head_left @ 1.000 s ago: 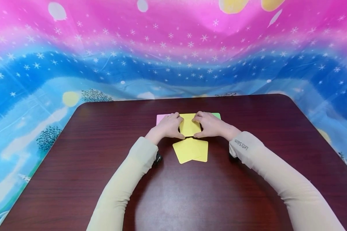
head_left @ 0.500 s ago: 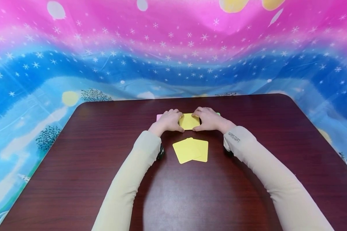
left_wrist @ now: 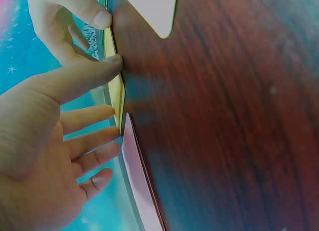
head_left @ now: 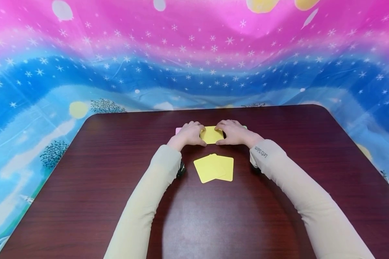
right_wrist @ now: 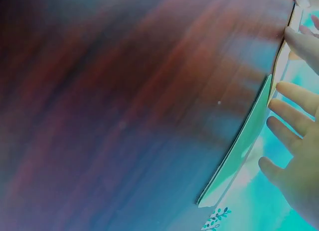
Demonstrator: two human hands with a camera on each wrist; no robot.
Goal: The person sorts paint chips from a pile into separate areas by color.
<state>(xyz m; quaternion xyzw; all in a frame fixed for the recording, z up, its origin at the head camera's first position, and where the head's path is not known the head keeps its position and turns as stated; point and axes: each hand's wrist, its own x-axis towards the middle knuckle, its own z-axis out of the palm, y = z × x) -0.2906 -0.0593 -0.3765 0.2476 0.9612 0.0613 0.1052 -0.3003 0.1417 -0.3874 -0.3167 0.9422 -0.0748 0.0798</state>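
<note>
At the far middle of the table in the head view, a yellow card lies between both hands. My left hand holds its left side, with the thumb at the near edge. On the right side my right hand holds it the same way. A pink card lies just left of it, partly covered by the left hand in the head view. To the right is a green card, mostly hidden there by the right hand. Nearer me, two overlapping yellow cards lie fanned on the table.
A dark red-brown wooden table with rounded far corners bears all the cards. Behind it hangs a pink and blue cloth with snowflakes. Each wrist carries a dark device under its sleeve cuff.
Both hands have slid the held yellow card away from me, level with the pink and green cards. A gap now separates it from the fanned cards. The last half second shows almost no motion.
</note>
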